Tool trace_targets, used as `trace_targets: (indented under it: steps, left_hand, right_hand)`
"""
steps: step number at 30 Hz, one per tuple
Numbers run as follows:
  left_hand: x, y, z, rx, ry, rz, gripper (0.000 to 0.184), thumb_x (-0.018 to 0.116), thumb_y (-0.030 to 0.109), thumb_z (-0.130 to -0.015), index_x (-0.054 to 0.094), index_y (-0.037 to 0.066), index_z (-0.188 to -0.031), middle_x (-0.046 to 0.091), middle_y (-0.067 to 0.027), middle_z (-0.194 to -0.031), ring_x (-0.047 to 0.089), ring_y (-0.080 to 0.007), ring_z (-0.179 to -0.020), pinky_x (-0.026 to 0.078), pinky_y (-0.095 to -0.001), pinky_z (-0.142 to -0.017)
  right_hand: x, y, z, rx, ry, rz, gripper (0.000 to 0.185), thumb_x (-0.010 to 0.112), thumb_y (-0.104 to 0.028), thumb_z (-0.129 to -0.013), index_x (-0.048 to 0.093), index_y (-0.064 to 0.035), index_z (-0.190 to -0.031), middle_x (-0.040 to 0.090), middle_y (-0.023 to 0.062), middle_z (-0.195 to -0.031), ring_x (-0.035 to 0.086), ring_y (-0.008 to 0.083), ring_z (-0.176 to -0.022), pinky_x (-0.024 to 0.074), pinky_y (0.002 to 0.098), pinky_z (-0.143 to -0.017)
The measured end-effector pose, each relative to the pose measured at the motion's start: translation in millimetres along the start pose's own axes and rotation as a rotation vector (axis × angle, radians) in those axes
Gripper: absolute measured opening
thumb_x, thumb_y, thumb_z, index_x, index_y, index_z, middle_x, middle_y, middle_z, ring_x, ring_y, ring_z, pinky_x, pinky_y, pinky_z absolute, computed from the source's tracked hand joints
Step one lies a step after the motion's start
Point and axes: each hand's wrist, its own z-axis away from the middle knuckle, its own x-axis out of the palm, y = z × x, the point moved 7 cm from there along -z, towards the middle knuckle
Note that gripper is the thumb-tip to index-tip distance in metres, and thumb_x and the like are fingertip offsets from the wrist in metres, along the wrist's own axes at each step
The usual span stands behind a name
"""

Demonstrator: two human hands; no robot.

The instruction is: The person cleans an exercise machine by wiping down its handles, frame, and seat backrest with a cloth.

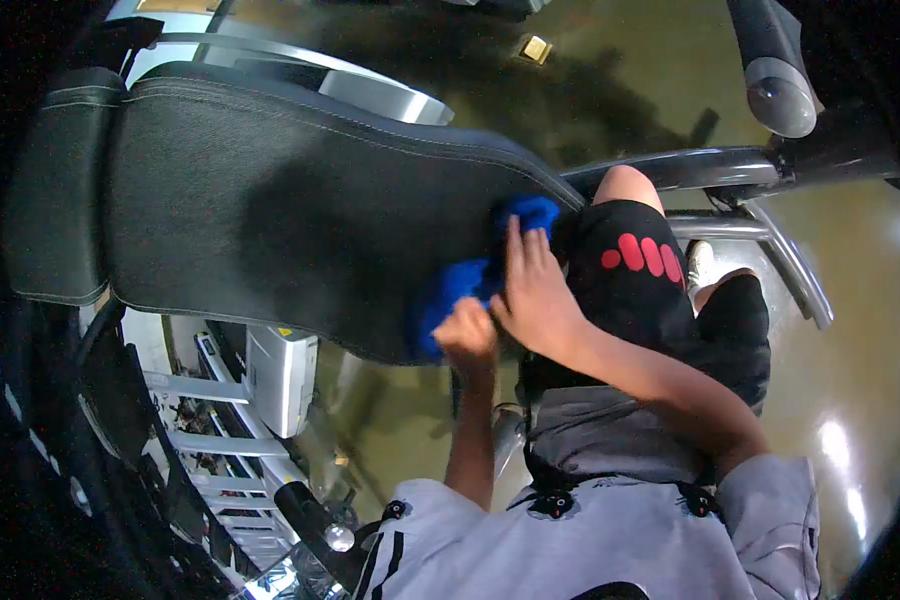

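Room: glossy olive-toned floor [660,60]. Above it, black white-stitched bench pad [190,200], leather-look, tapering to its right end. Bunched blue cloth [457,283] on that end, reaching the lower edge near the corner; one piece or two, cannot tell. Likely light, limp, sturdy; best held by a gathered fold. Right hand [542,290]: fingers straight, laid on the cloth's upper part. Left hand [467,332]: curled against its lower part; clamped or not, cannot tell.

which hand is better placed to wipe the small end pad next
Probably the left hand: it touches the blue cloth and is nearer the small end pad than the right hand.
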Motion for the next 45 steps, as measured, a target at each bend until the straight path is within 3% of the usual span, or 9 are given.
trace_targets:
  steps: [1,3,7,10,12,16,22,26,45]
  left_hand:
    - [-2.1,-15.6,-8.0,-0.031,-0.032,-0.512,0.013,0.051,0.019,-0.084,0.06,0.008,-0.083,0.06,-0.0127,-0.086,0.058,-0.0307,-0.079,0.043,-0.05,-0.07]
    - [-29.9,-114.8,-12.4,-0.472,0.412,0.416,0.046,0.044,0.026,-0.088,0.044,0.0,-0.126,0.037,-0.0296,-0.129,0.037,-0.0433,-0.119,0.025,-0.0561,-0.102]
    - [-168.7,-62.8,-93.9,-0.472,0.817,-0.058,0.05,0.038,0.024,-0.092,0.035,-0.013,-0.126,0.034,-0.0342,-0.127,0.032,-0.0455,-0.122,0.021,-0.0491,-0.106]
    - [-153.6,-58.3,-123.2,-0.246,0.514,-0.928,0.049,0.039,0.022,-0.091,0.036,-0.012,-0.126,0.031,-0.0345,-0.132,0.029,-0.047,-0.124,0.018,-0.0488,-0.108]
    - [-145.5,-60.2,-100.5,-0.295,0.795,-0.181,0.05,0.043,0.022,-0.088,0.038,-0.01,-0.126,0.032,-0.0339,-0.133,0.026,-0.049,-0.126,0.014,-0.0517,-0.11]
    - [-93.7,-1.0,-89.6,-0.283,0.174,-0.837,0.04,0.05,0.027,-0.083,0.06,-0.005,-0.103,0.053,-0.0285,-0.107,0.038,-0.0414,-0.117,0.013,-0.0593,-0.107]
    - [84.3,-19.7,23.3,-0.206,-0.588,-0.287,0.037,0.053,0.04,-0.083,0.056,0.014,-0.057,0.064,-0.0033,-0.07,0.061,-0.027,-0.063,0.048,-0.0459,-0.054]
    - [83.4,-24.6,30.6,-0.07,-0.349,-0.295,0.038,0.054,0.04,-0.083,0.055,0.014,-0.055,0.062,-0.0039,-0.064,0.059,-0.0276,-0.056,0.047,-0.0434,-0.05]
    - [-21.3,44.0,-65.9,0.056,0.108,-0.182,0.03,0.051,0.03,-0.084,0.062,0.006,-0.07,0.061,-0.018,-0.069,0.059,-0.0344,-0.061,0.045,-0.0467,-0.056]
  right_hand:
    - [-4.8,-17.6,-5.5,-0.059,0.0,0.024,0.085,0.064,-0.014,-0.073,0.017,0.0034,-0.141,0.034,0.0347,-0.126,0.031,0.0492,-0.124,0.0294,0.0497,-0.104]
    - [-14.6,-54.4,-17.9,-0.224,0.035,0.063,0.084,0.064,-0.011,-0.071,0.023,-0.0103,-0.143,0.036,0.0278,-0.13,0.03,0.0468,-0.127,0.0296,0.0523,-0.104]
    - [-2.5,-98.6,-40.4,-0.466,0.067,0.014,0.072,0.056,-0.025,-0.08,0.024,-0.0214,-0.145,0.032,0.014,-0.14,0.016,0.0423,-0.136,0.0241,0.0615,-0.103]
    - [0.3,-94.9,-35.3,-0.526,0.121,0.207,0.074,0.059,-0.019,-0.076,0.028,-0.0179,-0.143,0.044,0.0137,-0.125,0.024,0.0387,-0.135,0.0271,0.0547,-0.104]
    - [14.1,-78.0,-23.8,-0.523,0.14,0.341,0.069,0.053,-0.021,-0.079,0.027,-0.0172,-0.144,0.046,0.0128,-0.121,0.026,0.0382,-0.133,0.0268,0.0534,-0.105]
    - [52.5,-26.5,17.4,-0.307,-0.184,0.478,0.065,0.046,-0.025,-0.086,0.023,-0.0139,-0.145,0.047,0.0139,-0.124,0.02,0.0388,-0.136,0.0273,0.0579,-0.103]
    - [115.4,40.6,71.6,-0.245,-0.933,0.486,0.059,0.052,-0.028,-0.082,0.041,0.0003,-0.133,0.05,0.0255,-0.121,0.048,0.0379,-0.115,0.0411,0.0496,-0.09]
    - [118.3,54.5,64.0,-0.035,-1.01,0.235,0.046,0.052,-0.029,-0.081,0.057,0.0041,-0.112,0.059,0.0236,-0.105,0.056,0.0351,-0.103,0.0448,0.045,-0.087]
    - [19.8,9.5,8.9,-0.07,0.165,-0.179,0.056,0.059,-0.011,-0.071,0.039,0.0058,-0.12,0.044,0.026,-0.11,0.049,0.0416,-0.102,0.0428,0.0463,-0.088]
